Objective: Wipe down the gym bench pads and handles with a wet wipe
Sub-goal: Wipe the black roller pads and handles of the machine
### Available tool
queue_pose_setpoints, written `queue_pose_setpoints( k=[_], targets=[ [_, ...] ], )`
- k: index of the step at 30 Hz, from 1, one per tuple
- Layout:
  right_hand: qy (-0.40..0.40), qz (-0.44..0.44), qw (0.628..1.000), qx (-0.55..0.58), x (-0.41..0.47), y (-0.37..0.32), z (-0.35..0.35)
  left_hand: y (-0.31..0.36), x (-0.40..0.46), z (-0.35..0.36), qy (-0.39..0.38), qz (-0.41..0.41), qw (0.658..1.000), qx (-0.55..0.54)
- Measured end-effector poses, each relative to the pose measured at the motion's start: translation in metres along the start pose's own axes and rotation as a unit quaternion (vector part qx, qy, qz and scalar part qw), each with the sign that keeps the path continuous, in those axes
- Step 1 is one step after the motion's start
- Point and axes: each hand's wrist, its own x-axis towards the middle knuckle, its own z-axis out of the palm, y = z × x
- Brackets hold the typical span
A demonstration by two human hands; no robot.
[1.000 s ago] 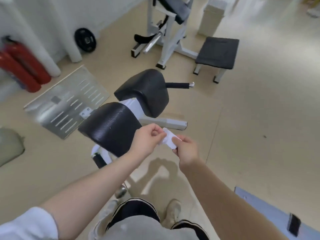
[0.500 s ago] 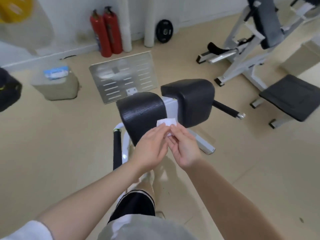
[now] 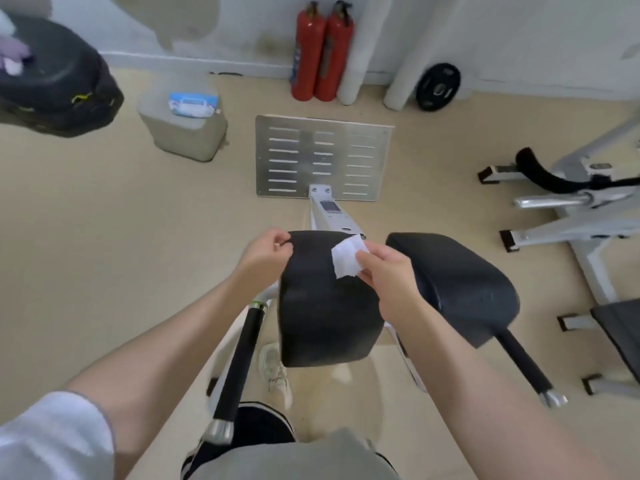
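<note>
The gym bench has two black pads: the left pad (image 3: 322,306) is right below my hands and the right pad (image 3: 453,282) lies beside it. Two black handles stick out toward me, the left handle (image 3: 239,362) and the right handle (image 3: 523,362). My right hand (image 3: 384,275) pinches a small white wet wipe (image 3: 346,259) over the left pad's far end. My left hand (image 3: 265,258) has curled fingers at the pad's far left corner, fingertips touching its edge.
A slotted metal footplate (image 3: 322,157) lies on the floor ahead. Two red fire extinguishers (image 3: 322,53) and a weight plate (image 3: 438,86) stand by the wall. A wipes pack (image 3: 192,103) sits on a grey bin. Another white machine (image 3: 571,202) and a black stool (image 3: 620,334) are at right.
My view swung left and closer over the bench. My hands separated: the right one kept the wipe and brought it over the left pad, the left one moved to the pad's far corner.
</note>
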Motion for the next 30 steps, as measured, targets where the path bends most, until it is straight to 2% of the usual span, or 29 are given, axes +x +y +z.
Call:
queue_pose_setpoints(
  k=[3, 5, 7, 10, 12, 13, 16, 19, 22, 25, 30],
  targets=[
    [-0.026, -0.051, 0.994, -0.097, 0.047, -0.008, 0.013, -0.02, 0.03, 0.0, 0.044, -0.076, 0.995, -0.049],
    [-0.039, -0.117, 0.968, -0.219, 0.082, -0.008, 0.025, -0.031, 0.043, 0.004, 0.04, -0.102, 0.993, -0.051],
    [-0.081, -0.203, 0.902, -0.371, 0.115, -0.011, 0.039, -0.038, 0.053, 0.012, -0.019, -0.133, 0.989, -0.068],
    [-0.161, -0.26, 0.795, -0.525, 0.156, -0.01, 0.065, -0.044, 0.063, 0.022, -0.111, -0.136, 0.981, -0.081],
    [-0.202, -0.279, 0.733, -0.587, 0.177, -0.006, 0.083, -0.051, 0.07, 0.024, -0.118, -0.13, 0.98, -0.091],
    [-0.224, -0.281, 0.717, -0.597, 0.185, -0.003, 0.091, -0.054, 0.071, 0.024, -0.115, -0.126, 0.979, -0.112],
    [-0.306, -0.275, 0.697, -0.588, 0.199, 0.007, 0.11, -0.061, 0.07, 0.025, -0.112, -0.14, 0.962, -0.204],
    [-0.399, -0.272, 0.657, -0.578, 0.201, 0.015, 0.115, -0.063, 0.07, 0.033, -0.086, -0.17, 0.942, -0.277],
    [-0.436, -0.277, 0.638, -0.571, 0.208, 0.018, 0.109, -0.065, 0.069, 0.039, -0.06, -0.192, 0.922, -0.329],
    [-0.428, -0.255, 0.647, -0.578, 0.214, 0.01, 0.091, -0.064, 0.067, 0.038, -0.076, -0.187, 0.914, -0.352],
    [-0.344, -0.223, 0.643, -0.647, 0.222, 0.006, 0.041, -0.058, 0.07, 0.034, -0.078, -0.197, 0.918, -0.337]
  ],
)
